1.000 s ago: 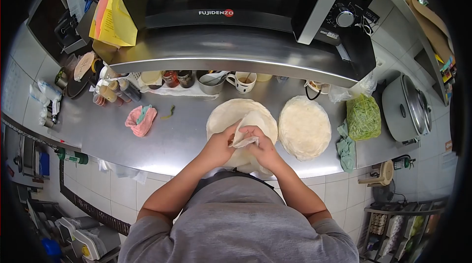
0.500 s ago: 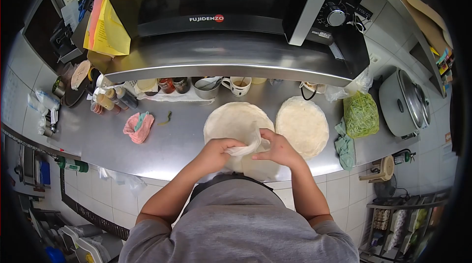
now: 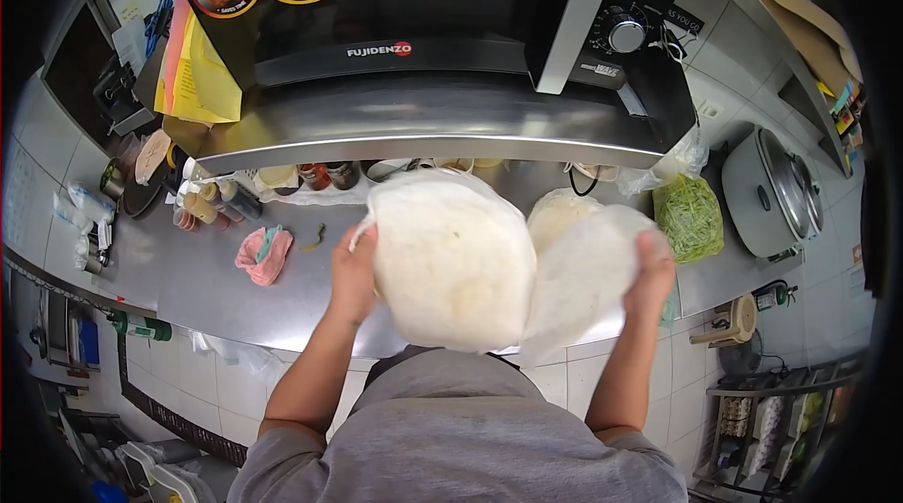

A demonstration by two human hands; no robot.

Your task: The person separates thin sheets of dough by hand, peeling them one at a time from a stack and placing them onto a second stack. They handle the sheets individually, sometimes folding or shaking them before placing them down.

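Observation:
My left hand point(image 3: 354, 270) is closed on the left edge of a pale round wrapper stack point(image 3: 451, 263), lifted toward the camera. My right hand point(image 3: 651, 275) grips the right edge of a thin, translucent wrapper sheet point(image 3: 588, 268), slightly blurred. This sheet hangs between the lifted stack and my right hand. Behind it, a second pale stack point(image 3: 557, 213) on the steel counter is partly covered.
A microwave point(image 3: 404, 23) sits on the shelf above. On the counter point(image 3: 216, 301) are a pink cloth point(image 3: 262, 255), a green scrap point(image 3: 314, 239), bottles point(image 3: 199, 207), a bag of shredded greens point(image 3: 689, 218) and a lidded cooker point(image 3: 767, 192).
My hands have moved apart, the right one outward to the right with a thin sheet. The left stack now appears raised and larger. The view has shifted slightly.

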